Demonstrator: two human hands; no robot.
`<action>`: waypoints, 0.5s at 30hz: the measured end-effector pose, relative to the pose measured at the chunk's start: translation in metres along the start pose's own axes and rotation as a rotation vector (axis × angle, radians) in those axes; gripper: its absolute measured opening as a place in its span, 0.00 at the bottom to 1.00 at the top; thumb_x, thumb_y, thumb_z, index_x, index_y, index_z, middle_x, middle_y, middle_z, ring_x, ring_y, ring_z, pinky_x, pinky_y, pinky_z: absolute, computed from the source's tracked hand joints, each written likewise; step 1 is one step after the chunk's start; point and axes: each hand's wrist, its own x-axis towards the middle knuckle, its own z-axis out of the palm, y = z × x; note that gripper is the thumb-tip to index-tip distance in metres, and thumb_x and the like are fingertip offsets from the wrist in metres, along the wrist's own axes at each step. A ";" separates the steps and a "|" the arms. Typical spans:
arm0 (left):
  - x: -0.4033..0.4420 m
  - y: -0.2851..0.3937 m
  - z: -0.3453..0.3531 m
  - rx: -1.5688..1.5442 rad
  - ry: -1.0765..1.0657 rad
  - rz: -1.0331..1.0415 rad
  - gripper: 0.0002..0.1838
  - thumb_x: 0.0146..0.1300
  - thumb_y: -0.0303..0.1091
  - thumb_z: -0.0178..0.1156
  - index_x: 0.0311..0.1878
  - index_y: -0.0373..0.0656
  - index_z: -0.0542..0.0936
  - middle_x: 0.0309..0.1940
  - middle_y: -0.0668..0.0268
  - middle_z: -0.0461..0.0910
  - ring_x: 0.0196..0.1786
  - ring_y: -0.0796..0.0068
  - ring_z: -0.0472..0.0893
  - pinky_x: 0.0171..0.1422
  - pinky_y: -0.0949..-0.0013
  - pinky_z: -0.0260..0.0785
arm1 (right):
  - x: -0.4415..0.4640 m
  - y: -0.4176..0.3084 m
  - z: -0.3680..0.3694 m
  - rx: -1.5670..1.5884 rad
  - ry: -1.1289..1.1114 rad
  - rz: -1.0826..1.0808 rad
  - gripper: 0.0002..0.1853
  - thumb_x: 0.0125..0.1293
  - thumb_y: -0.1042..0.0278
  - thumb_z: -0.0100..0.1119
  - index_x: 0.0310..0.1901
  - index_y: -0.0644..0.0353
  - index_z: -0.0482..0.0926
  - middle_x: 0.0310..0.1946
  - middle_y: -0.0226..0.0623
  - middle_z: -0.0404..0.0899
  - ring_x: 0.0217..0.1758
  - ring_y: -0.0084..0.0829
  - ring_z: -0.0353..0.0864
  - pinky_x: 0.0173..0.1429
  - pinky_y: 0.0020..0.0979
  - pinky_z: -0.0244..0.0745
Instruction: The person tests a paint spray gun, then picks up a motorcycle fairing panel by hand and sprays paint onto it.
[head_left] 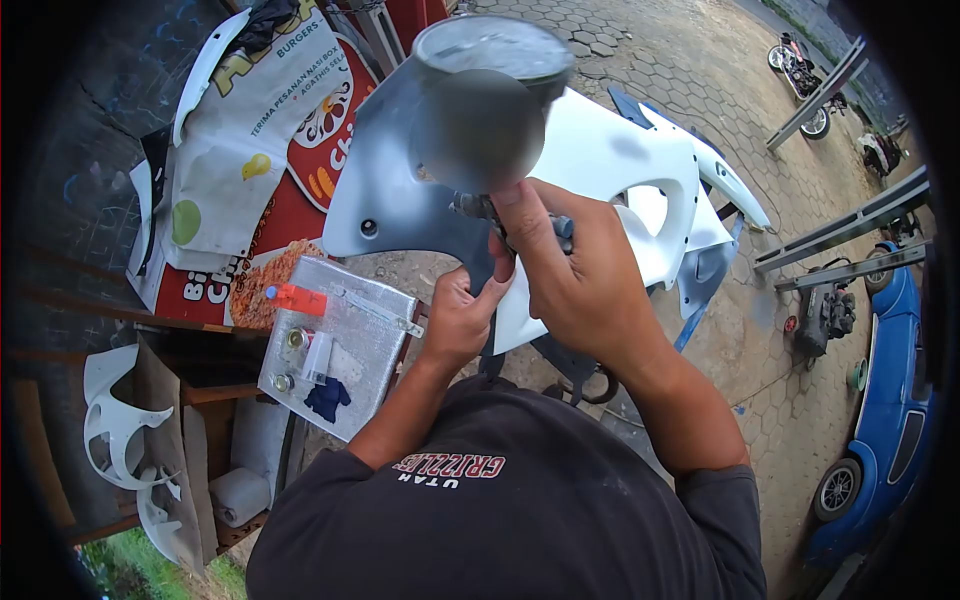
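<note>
Both hands are raised in front of the chest, around a spray gun [485, 207] with a round metal cup [495, 50] on top; part of the cup is blurred. My right hand [580, 262] is closed on the gun's body, thumb on its near side. Just to the left, my left hand [468, 315] has its fingers bent at the lower side of the gun; what its fingertips hold is partly hidden. Behind the hands lie a grey-and-white panel [385, 165] and a white panel with an oval opening [610, 150].
A silver-topped stand [345, 370] at the left bears an orange bottle [297, 298], small cans and a dark blue cloth [327, 398]. White fairing parts [120, 420] hang lower left. Metal posts [850, 225], a compressor-like machine [826, 312] and a blue car [885, 410] stand right.
</note>
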 end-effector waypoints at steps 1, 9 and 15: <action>0.001 -0.001 -0.002 -0.006 0.001 0.000 0.11 0.89 0.35 0.69 0.52 0.36 0.91 0.44 0.71 0.92 0.45 0.86 0.85 0.50 0.71 0.78 | -0.003 0.000 -0.002 0.022 0.008 0.007 0.34 0.97 0.43 0.53 0.41 0.68 0.88 0.26 0.38 0.86 0.26 0.30 0.81 0.36 0.35 0.75; 0.011 0.005 -0.040 -0.004 0.090 -0.010 0.15 0.86 0.34 0.71 0.62 0.32 0.92 0.57 0.62 0.96 0.56 0.75 0.91 0.66 0.67 0.81 | -0.063 0.011 -0.062 0.107 0.131 0.134 0.27 0.98 0.50 0.51 0.48 0.68 0.87 0.31 0.37 0.89 0.26 0.26 0.85 0.35 0.34 0.77; 0.013 0.009 -0.071 -0.130 0.108 -0.026 0.16 0.88 0.34 0.69 0.67 0.33 0.89 0.60 0.62 0.94 0.60 0.73 0.92 0.71 0.64 0.81 | -0.119 0.043 -0.127 0.118 0.529 0.276 0.38 0.97 0.34 0.45 0.47 0.64 0.88 0.32 0.35 0.91 0.19 0.16 0.77 0.23 0.23 0.64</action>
